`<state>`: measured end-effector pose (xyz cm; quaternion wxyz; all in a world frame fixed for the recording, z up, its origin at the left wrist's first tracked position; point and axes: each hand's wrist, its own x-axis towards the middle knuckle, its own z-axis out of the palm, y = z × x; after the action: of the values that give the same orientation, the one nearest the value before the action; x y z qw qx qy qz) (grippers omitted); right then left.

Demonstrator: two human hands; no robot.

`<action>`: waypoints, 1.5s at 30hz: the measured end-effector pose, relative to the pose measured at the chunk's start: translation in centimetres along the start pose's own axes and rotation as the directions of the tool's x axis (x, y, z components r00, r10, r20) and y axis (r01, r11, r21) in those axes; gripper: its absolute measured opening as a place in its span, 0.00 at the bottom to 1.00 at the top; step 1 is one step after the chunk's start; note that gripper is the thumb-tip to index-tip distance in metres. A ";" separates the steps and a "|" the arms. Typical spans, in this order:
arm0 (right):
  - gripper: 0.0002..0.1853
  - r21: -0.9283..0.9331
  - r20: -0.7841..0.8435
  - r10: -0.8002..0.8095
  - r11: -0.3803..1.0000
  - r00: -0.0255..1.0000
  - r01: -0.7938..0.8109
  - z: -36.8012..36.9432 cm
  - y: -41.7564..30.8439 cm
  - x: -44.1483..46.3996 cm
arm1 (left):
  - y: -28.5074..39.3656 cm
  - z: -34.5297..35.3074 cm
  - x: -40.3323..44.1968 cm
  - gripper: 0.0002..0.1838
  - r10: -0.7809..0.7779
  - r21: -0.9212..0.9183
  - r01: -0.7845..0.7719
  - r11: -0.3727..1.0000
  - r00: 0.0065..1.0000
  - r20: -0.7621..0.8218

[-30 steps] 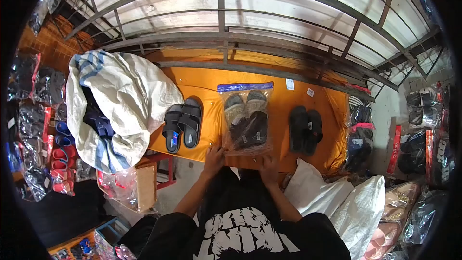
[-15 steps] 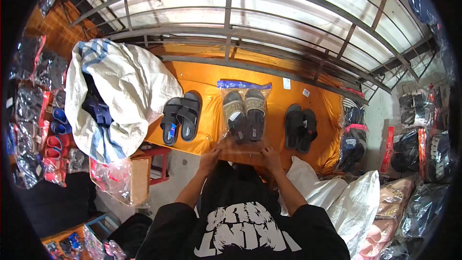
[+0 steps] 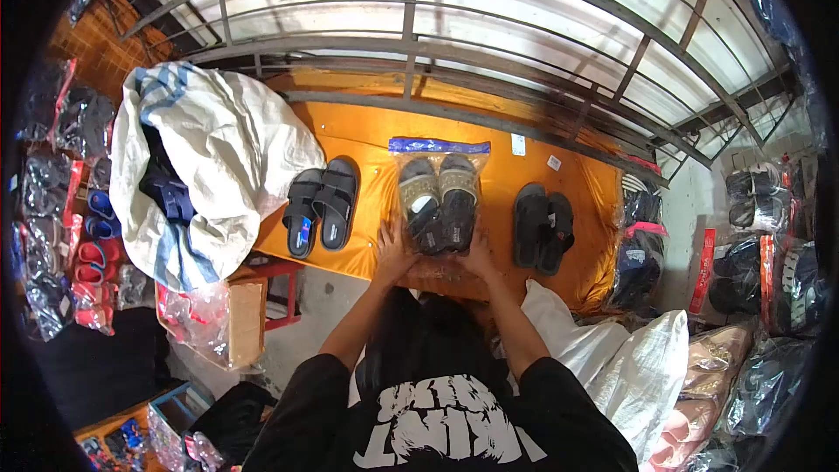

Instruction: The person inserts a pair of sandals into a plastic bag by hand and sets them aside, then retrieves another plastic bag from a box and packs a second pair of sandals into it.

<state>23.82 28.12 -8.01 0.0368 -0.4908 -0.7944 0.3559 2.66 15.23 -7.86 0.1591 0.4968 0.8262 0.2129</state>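
On the table (image 3: 590,223), a bare lane is being left between the bagged sandals (image 3: 455,210) and the black sandals at left (image 3: 339,197), its front end being filled by the left grip (image 3: 395,253). A narrower lane is being left beside the black sandals at right (image 3: 528,227), its front being partly taken by the right grip (image 3: 475,257). The back is being barred by metal rails (image 3: 412,0), the far left by a white sack (image 3: 262,135).
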 end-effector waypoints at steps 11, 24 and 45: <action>0.72 0.165 -0.123 -0.024 0.985 0.992 0.044 0.1 -3.7 -1.5 | -0.1 4.3 0.6 0.66 -0.114 -0.222 0.130 0.966 0.990 0.083; 0.45 0.042 -0.268 -0.191 0.977 0.944 0.209 -0.3 0.9 -5.3 | 3.3 1.2 -3.6 0.42 0.090 0.004 -0.090 0.996 0.991 -0.095; 0.36 -0.152 -0.227 -0.140 0.983 0.964 0.107 1.9 -0.9 -4.8 | -2.4 -1.1 -3.3 0.45 -0.247 -0.173 0.233 0.957 0.967 -0.064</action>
<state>24.82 22.98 -7.47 0.1190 -0.4806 -0.8362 0.2358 1.84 11.04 -8.03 0.1890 0.3684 0.8661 0.2801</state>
